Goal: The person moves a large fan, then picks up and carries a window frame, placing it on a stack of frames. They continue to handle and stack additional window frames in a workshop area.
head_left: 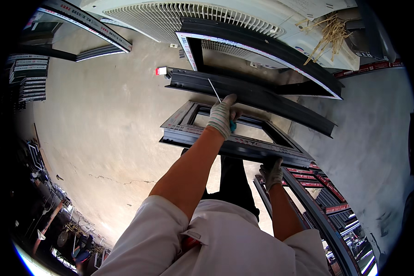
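My left hand (221,118), in a pale knit work glove, is closed round a screwdriver. Its thin metal shaft (214,89) points up and away, and a bit of teal handle (233,126) shows below my fingers. This hand is above a small dark window frame (262,146) with whitish film on its faces. At the frame's near right edge, my gloved right hand (272,173) grips it from below; some fingers are hidden behind the edge. Just beyond lies a long dark metal profile (253,92).
A larger dark frame (267,46) leans against a cream air-conditioner unit (170,16) with a straw bundle (329,37). A small red-and-white box (161,71) sits by the profile's left end. Stacked profiles (30,78) stand at far left, long rails (324,221) at lower right.
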The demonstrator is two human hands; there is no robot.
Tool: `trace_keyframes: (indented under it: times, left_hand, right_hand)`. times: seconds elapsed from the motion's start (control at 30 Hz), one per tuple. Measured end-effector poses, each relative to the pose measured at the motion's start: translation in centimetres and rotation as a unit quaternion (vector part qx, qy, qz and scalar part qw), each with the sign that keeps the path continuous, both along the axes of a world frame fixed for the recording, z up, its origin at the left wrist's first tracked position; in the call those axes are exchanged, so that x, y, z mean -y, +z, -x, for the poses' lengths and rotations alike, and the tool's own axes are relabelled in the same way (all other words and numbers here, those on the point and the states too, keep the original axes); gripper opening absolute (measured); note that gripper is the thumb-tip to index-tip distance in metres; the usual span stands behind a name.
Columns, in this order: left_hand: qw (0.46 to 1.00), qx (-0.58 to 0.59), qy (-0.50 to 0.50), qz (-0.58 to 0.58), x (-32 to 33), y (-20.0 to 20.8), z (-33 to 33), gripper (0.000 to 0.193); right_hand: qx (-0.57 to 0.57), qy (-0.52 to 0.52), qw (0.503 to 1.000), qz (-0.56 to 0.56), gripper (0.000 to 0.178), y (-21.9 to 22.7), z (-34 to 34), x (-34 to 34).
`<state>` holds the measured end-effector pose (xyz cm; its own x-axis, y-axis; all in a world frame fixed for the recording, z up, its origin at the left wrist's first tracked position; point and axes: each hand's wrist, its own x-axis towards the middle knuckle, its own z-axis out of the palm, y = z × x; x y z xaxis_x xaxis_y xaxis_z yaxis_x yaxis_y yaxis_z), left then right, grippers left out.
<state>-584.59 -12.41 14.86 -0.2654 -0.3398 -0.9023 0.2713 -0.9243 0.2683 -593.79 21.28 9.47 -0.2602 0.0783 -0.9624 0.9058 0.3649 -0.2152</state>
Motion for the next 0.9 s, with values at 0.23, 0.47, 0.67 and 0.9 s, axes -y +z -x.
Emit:
trace_keyframes:
  times: [0.23, 0.47, 0.67, 0.9]
  left_hand:
    - [0.999, 0.031, 0.025, 0.026, 0.3, 0.7, 0.0, 0.030]
    - [0.998, 0.053, 0.014, 0.016, 1.1, -0.6, -0.6, 0.049]
    - [0.993, 0.112, -0.011, 0.033, 1.5, -0.2, 0.0, 0.076]
    - [0.985, 0.144, -0.100, -0.009, 2.1, 1.2, 0.0, 0.090]
  right_hand:
    - [-0.007, 0.009, 1.000, -0.018, 0.076, -0.5, 0.1, -0.4]
    - [-0.018, 0.026, 0.999, -0.019, 0.084, 0.3, 0.0, 0.1]
    - [-0.014, 0.037, 0.999, -0.015, 0.088, 0.2, -0.2, 0.0]
    - [0.015, 0.042, 0.999, -0.012, 0.084, 0.0, 0.5, -0.2]
